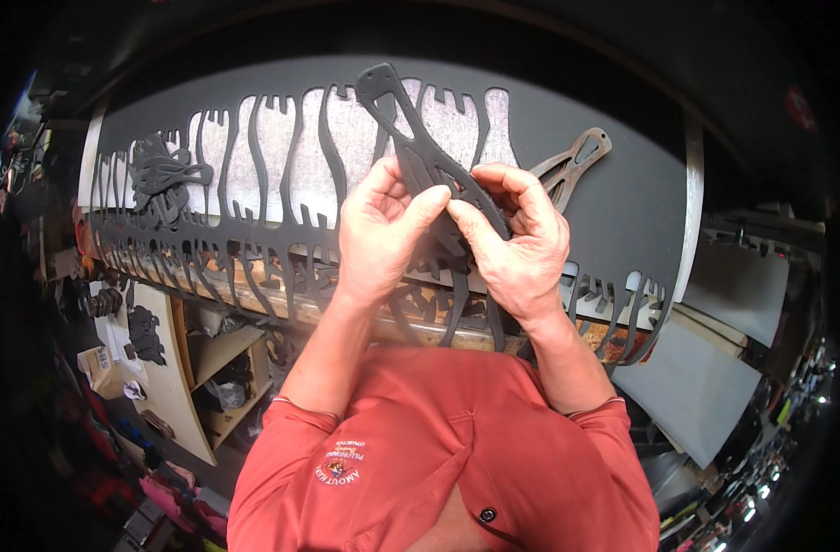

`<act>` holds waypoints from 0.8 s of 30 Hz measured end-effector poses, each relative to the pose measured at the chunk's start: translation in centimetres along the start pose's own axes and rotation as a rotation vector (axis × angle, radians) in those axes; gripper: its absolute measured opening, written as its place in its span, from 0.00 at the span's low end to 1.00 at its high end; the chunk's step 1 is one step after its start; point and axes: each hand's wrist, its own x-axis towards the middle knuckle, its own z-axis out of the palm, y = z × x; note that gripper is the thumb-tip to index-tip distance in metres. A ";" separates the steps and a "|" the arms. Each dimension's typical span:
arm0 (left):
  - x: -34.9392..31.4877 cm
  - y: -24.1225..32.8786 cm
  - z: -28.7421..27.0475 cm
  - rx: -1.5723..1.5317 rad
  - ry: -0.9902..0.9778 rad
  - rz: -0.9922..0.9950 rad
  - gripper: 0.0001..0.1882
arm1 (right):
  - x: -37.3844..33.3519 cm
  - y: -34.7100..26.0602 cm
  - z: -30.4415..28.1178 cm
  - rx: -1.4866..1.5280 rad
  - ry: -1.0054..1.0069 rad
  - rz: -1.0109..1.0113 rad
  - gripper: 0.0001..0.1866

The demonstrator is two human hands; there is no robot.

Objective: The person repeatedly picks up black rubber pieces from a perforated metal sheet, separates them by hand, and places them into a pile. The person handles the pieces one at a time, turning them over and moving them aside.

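Both my hands are raised over the middle of the bench, holding a long black cut-out piece (417, 134) with slots and small holes. My left hand (380, 230) pinches it from the left, thumb on top. Its lower right edge is gripped by my right hand (523, 241), and the two thumbs nearly meet. Whether the piece is one layer or several, I cannot tell. Behind them lies a black sheet (613, 198) with rows of matching cut-outs, pale board showing through. A brownish slotted cutting die or template (586, 155) rests on the sheet, right of my right hand.
Loose black cut pieces (165, 179) lie in a pile on the sheet's left. The sheet's ragged strips (457, 308) hang over the bench's near edge. Wooden shelving (219, 382) stands at lower left, and grey panels (705, 386) lean at lower right.
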 end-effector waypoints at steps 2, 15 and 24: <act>0.0 -0.1 0.3 -0.044 -0.007 0.017 0.17 | 0.2 -0.2 -0.5 -0.018 -0.004 -0.018 0.16; 0.3 -3.8 3.8 -0.193 0.151 0.126 0.14 | -0.3 0.4 -1.2 0.117 0.083 0.046 0.12; 0.7 -1.4 2.1 0.010 0.046 0.041 0.15 | -0.2 0.0 -1.5 0.119 0.039 0.106 0.11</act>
